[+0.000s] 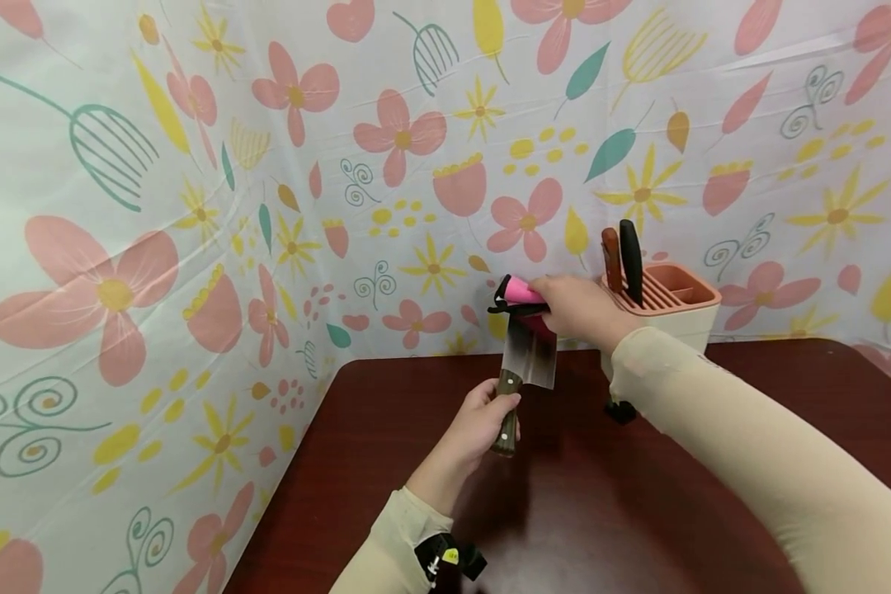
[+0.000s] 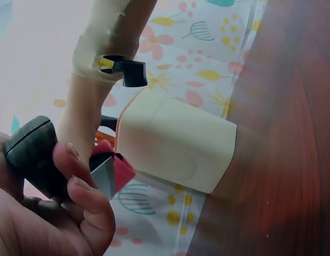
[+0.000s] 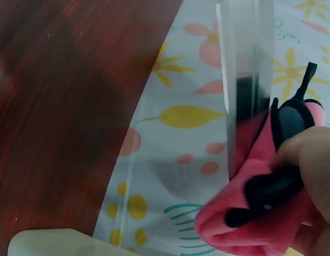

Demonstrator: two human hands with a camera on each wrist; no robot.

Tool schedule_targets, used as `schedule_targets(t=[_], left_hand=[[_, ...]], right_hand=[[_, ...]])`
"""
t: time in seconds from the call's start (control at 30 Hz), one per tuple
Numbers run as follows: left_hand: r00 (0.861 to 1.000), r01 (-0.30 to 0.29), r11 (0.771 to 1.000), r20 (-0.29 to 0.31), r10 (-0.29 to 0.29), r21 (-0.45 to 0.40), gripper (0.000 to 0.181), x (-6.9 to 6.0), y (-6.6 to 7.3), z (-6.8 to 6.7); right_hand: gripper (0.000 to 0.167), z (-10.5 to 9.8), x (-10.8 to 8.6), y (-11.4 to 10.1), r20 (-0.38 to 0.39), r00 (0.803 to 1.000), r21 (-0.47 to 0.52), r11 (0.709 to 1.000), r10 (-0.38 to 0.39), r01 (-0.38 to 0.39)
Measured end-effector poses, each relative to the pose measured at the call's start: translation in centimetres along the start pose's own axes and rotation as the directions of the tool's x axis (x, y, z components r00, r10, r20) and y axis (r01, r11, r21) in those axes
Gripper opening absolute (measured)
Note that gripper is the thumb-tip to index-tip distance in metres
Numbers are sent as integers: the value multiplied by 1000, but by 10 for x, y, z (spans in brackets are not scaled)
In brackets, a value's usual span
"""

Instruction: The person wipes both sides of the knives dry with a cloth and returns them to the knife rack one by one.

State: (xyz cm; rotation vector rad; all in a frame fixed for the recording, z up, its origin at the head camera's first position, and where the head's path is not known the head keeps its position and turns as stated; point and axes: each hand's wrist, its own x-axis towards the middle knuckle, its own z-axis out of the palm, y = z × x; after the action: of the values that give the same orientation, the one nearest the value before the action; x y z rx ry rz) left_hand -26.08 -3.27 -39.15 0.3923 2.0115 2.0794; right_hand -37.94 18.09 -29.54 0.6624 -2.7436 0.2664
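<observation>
My left hand (image 1: 478, 421) grips the dark, riveted handle of a cleaver (image 1: 508, 425), its broad metal blade pointing up and away above the table. A pink cloth with black edging (image 1: 521, 290) is in my right hand (image 1: 575, 305), bunched around the far part of the blade. In the right wrist view the cloth (image 3: 223, 229) lies folded against the blade (image 3: 239, 69), with a black loop sticking out. The left wrist view has the handle's end (image 2: 34, 154) between my fingers and thumb; most of the blade is hidden there.
Behind my right forearm stands a cream knife holder with an orange slotted top (image 1: 679, 285). A brown-handled knife (image 1: 612, 257) and a black-handled one (image 1: 630, 260) stand in it. The dark red-brown table (image 1: 401, 429) meets flower-patterned sheeting (image 1: 416, 214) at the back and left.
</observation>
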Motion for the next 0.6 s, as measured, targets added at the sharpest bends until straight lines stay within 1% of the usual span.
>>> schedule_targets(t=[0.13,0.23,0.33,0.5,0.6], left_hand=[[1000,-2,999,10,1,40,31,-3,0,-3],[1000,-8,999,9,8,52,30,-4,-1,-4],[1000,-16,998,-2,16,55,29,-5,-1,-4],[999,-27,998,-24,28,60,27,-6,-1,-6],[999,-35,997,-28,37,68,28,-7,-2,-7]], right_hand=[[52,4,-4,2,61,997,47,998,42,-44],[54,6,-8,3,90,995,61,997,47,-53],[53,8,-12,3,90,995,65,997,32,-38],[48,13,-15,-2,74,997,69,998,-2,-3],[49,16,-16,-5,63,998,60,998,-12,9]])
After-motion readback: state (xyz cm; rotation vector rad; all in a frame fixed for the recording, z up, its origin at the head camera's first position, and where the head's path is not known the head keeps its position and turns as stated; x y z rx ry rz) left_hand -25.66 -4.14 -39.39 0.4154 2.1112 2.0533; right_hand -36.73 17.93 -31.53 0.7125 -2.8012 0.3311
